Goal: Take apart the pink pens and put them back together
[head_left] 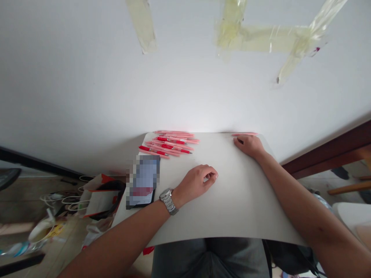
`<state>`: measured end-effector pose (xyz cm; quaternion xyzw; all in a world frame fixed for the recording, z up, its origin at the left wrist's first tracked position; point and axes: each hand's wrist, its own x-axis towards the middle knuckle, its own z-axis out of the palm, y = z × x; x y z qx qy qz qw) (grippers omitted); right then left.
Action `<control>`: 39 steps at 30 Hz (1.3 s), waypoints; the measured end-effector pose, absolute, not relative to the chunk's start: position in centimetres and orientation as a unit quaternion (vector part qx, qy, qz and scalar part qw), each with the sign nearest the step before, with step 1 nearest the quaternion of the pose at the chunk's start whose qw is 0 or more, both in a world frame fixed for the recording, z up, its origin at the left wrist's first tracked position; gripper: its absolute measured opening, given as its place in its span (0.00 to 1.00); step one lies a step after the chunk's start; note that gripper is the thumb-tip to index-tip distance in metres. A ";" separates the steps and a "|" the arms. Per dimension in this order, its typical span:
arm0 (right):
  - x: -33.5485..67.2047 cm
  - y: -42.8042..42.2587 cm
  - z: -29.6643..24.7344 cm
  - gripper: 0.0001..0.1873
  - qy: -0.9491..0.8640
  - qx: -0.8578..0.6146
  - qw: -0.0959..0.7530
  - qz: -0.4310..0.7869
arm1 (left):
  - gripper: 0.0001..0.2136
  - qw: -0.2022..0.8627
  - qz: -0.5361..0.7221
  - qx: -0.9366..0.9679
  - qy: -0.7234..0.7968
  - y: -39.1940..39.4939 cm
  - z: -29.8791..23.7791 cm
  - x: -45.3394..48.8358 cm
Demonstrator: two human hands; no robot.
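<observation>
Slim pens, pale pink with bright red among them, lie flat in a loose, overlapping heap at the far left corner of the worktop, most running roughly along its far edge. Near the far right corner, I see at least one pink pen, blurred, along that edge.

And look at this left wrist: a chunky silver metal wristwatch, its bracelet built of broad, shiny links, gleaming just behind the bare left hand! Over to the right hand, bare as well, and the uncovered right forearm carries one small round spot. Down at the lap, dark grey cloth trousers, softly creased across both thighs.
</observation>
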<state>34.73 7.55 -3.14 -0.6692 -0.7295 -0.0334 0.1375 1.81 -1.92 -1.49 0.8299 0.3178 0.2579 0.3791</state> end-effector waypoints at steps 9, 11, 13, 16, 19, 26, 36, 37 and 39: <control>34.7 8.0 -3.2 0.22 -0.733 -0.667 0.130 -0.025 | 0.08 0.376 0.255 0.829 0.326 -1.9 -1.5 1.9; 34.7 8.1 -3.2 0.22 -0.733 -0.667 0.130 -0.024 | 0.08 0.376 0.253 0.829 0.327 -1.9 -1.4 1.9; 34.7 8.1 -3.1 0.22 -0.733 -0.668 0.128 -0.022 | 0.08 0.374 0.252 0.829 0.329 -1.9 -1.4 1.9; 34.7 8.2 -3.2 0.22 -0.732 -0.669 0.126 -0.020 | 0.08 0.373 0.252 0.830 0.329 -1.9 -1.4 1.9; 34.7 8.3 -3.4 0.22 -0.733 -0.668 0.125 -0.018 | 0.09 0.374 0.249 0.829 0.333 -1.8 -1.4 1.8; 34.8 8.7 -3.6 0.22 -0.739 -0.661 0.130 -0.014 | 0.09 0.375 0.243 0.828 0.339 -1.7 -1.3 1.8; 35.4 7.9 -3.6 0.22 -0.748 -0.647 0.147 0.004 | 0.09 0.373 0.246 0.832 0.329 -1.7 -1.5 1.8; 35.5 7.8 -3.5 0.22 -0.750 -0.644 0.147 0.009 | 0.08 0.373 0.245 0.832 0.329 -1.8 -1.5 1.8; 35.9 7.5 -3.4 0.22 -0.753 -0.641 0.149 0.017 | 0.08 0.375 0.243 0.833 0.327 -1.8 -1.5 1.8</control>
